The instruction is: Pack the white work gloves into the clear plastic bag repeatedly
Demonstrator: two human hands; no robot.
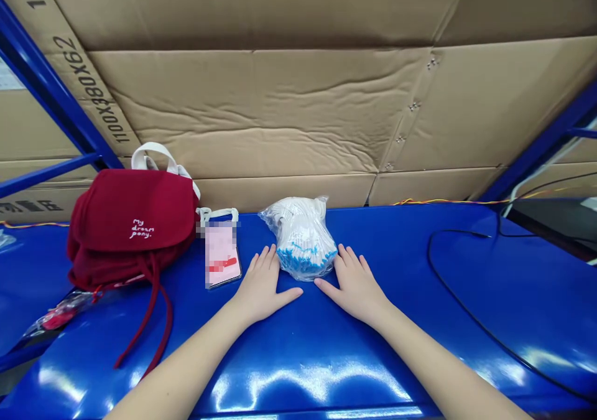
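Note:
In the head view, a clear plastic bag (305, 276) lies on the blue shelf top (308, 333). Inside it is a bundle of white knit fabric with blue edging that looks like work gloves (301, 224). My left hand (265, 286) rests flat at the bag's left side, fingers stretched out and thumb pointing inward. On the opposite side, my right hand (353, 281) lies palm down with fingers spread, its fingertips at the bag's right edge. Neither hand is wrapped around the bag, and its white and blue contents show between them.
A dark red backpack (135, 221) stands at the left, its drawstrings hanging forward. Between it and my left hand lies a phone (222, 255) with a pink surface. A black cable (461, 305) curves across the right side. Cardboard (261, 109) walls the back, between blue posts.

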